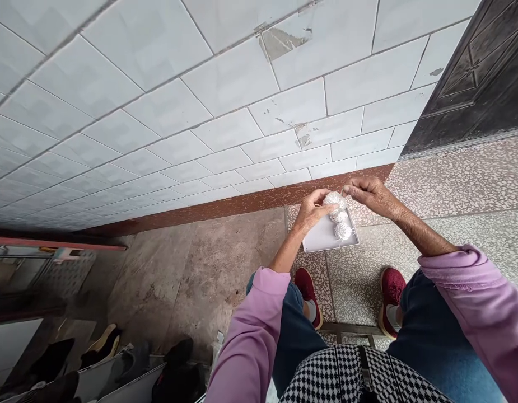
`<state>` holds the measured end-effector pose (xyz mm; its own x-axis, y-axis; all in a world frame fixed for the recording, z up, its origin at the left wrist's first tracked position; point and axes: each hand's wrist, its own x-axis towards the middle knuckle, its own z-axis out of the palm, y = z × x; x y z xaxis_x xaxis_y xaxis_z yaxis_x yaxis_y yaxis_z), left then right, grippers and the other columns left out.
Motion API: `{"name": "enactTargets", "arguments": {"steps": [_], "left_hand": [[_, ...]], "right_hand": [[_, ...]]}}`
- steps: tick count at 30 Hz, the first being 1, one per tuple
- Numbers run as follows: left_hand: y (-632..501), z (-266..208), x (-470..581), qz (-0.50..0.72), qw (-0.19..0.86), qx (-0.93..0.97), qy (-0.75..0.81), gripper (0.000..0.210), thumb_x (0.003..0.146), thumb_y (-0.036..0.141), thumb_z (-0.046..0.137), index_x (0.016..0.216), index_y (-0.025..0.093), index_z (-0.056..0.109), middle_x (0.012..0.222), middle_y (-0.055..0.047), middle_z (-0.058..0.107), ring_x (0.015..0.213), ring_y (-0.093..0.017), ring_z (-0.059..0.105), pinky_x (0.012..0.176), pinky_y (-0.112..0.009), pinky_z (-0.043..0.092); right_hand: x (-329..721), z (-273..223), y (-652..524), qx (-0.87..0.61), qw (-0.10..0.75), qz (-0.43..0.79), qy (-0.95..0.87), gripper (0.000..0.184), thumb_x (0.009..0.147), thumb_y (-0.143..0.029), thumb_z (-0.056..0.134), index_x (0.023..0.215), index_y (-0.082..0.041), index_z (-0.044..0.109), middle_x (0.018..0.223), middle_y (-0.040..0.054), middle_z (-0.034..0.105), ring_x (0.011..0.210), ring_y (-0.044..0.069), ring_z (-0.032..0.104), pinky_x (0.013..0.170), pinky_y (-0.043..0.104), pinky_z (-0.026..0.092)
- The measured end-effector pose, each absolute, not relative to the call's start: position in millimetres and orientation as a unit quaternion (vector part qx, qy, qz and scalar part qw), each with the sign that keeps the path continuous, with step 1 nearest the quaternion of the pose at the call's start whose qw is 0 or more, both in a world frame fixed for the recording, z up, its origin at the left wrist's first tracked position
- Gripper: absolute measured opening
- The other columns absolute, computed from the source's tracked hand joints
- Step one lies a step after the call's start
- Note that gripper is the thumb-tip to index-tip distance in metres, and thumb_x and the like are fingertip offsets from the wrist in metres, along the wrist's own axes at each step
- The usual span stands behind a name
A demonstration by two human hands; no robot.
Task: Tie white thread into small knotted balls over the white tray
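My left hand [314,209] is closed around a ball of white yarn [335,200], its thumb lying across the front. Just right of that ball, my right hand [367,195] pinches a thin white strand [343,193] between thumb and fingers. Below both hands a shallow white tray [321,242] rests on the floor. Inside it lies another white yarn ball [343,230], and a further white ball [338,215] shows partly beneath the held one.
A white tiled wall [225,134] with a brown base strip rises in front. At the right is a dark door [485,78]. My red shoes [307,291] flank the tray's near side. Several shoes [101,344] stand at the lower left.
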<state>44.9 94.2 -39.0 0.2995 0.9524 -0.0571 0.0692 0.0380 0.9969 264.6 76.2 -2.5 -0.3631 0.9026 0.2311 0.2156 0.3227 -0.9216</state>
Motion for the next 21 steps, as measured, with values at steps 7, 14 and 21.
{"name": "enactTargets", "arguments": {"steps": [7,14,21], "left_hand": [[83,-30,51,0.333,0.69,0.548,0.336,0.055,0.066,0.038,0.096,0.113,0.02,0.074,0.105,-0.006,0.077,0.093,-0.017,0.068,0.088,-0.033,0.051],[87,-24,48,0.442,0.691,0.442,0.363,0.066,0.062,0.043,0.097,0.117,0.023,0.067,0.117,-0.006,0.074,0.102,-0.02,0.068,0.09,-0.034,0.054],[101,-32,44,0.49,0.609,0.451,0.431,0.06,0.061,0.045,0.094,0.11,0.02,0.069,0.107,-0.005,0.075,0.093,-0.018,0.067,0.081,-0.03,0.051]], "right_hand": [[277,-25,93,-0.438,0.413,0.387,-0.699,0.06,0.1,-0.071,0.059,0.069,-0.021,0.058,0.063,-0.0007,0.048,0.059,0.014,0.038,0.058,0.031,0.03],[258,-41,92,-0.417,0.336,0.425,-0.73,0.054,0.102,-0.064,0.054,0.07,-0.02,0.056,0.064,-0.0001,0.05,0.061,0.014,0.042,0.06,0.03,0.033],[244,-29,77,-0.375,0.281,0.456,-0.757,0.057,0.104,-0.066,0.054,0.084,-0.016,0.073,0.066,0.0011,0.057,0.061,0.015,0.047,0.062,0.03,0.036]]}}
